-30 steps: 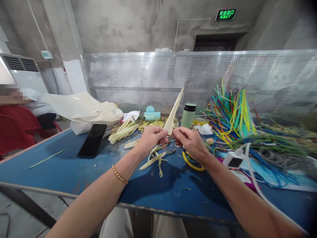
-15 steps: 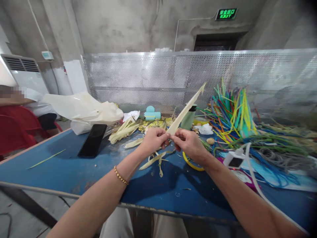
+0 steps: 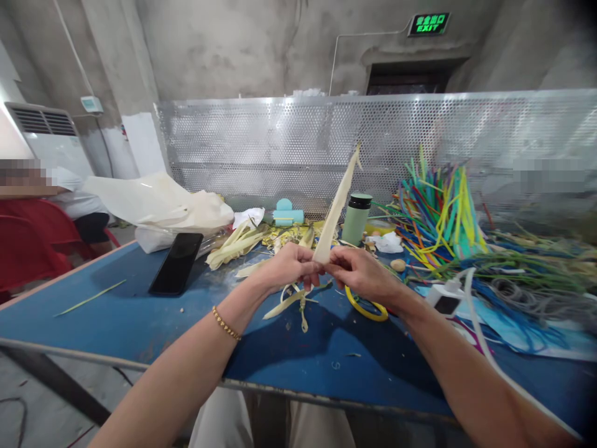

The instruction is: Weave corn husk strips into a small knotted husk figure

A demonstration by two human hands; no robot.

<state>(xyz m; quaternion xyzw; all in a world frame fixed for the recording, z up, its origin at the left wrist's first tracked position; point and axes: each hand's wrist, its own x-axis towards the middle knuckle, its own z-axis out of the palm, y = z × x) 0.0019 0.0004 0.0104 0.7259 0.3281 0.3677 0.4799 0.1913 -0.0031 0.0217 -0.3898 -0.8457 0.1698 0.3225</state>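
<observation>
A long, pale corn husk (image 3: 336,211) stands up between my hands, its tapering tip pointing upward and slightly right. My left hand (image 3: 295,264) pinches its lower end between thumb and fingers. On the other side of that same end, my right hand (image 3: 357,271) is closed, fingertips pressed on the husk. Just below, a knotted piece of husk (image 3: 302,306) lies on the blue table (image 3: 186,345). Under my right wrist is a yellow ring (image 3: 366,309), partly covered. More husks (image 3: 236,246) are heaped beyond my left hand.
A black phone (image 3: 176,264) and a plastic bag (image 3: 163,208) lie left. Behind my hands stands a green bottle (image 3: 357,221). Colourful strips (image 3: 443,211), cords (image 3: 527,305) and a white charger with cable (image 3: 445,298) crowd the right. A perforated metal panel (image 3: 261,143) closes the back.
The husk's tip has swung left, so the husk stands steeper and the green bottle shows more fully. Both hands keep their hold at its lower end.
</observation>
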